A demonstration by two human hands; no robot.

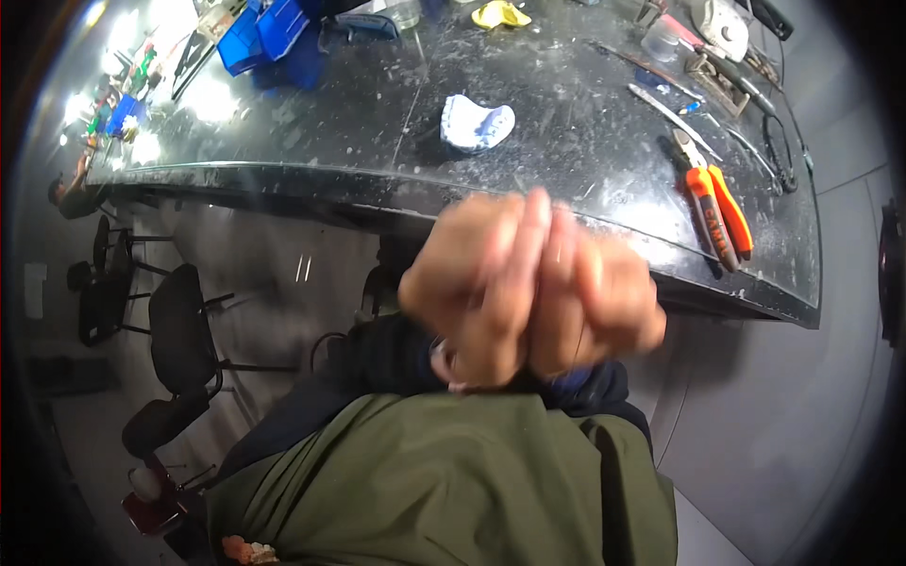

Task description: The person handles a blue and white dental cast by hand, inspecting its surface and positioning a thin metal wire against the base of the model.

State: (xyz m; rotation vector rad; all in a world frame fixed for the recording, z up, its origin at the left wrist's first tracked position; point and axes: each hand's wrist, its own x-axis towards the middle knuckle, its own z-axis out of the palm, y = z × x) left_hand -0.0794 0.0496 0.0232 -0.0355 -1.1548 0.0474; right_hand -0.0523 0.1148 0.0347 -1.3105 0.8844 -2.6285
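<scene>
In front of my chest, just off the bench's near edge, my left hand and my right hand are pressed side by side. Both are closed, with fingertips meeting at the middle, and motion blurs them. Whatever they pinch, if anything, is too small or hidden to make out. Beyond them on the dark bench top sits a pale blue-white dental cast, teeth showing along its rim. Diagonal cutting pliers with orange and black handles lie at the right, near the bench's front edge.
Thin metal hand tools and a clear cup lie at the right. A yellow piece sits at the back. Blue bins stand at the far left. Black chairs are on the floor at left, and another person is beyond.
</scene>
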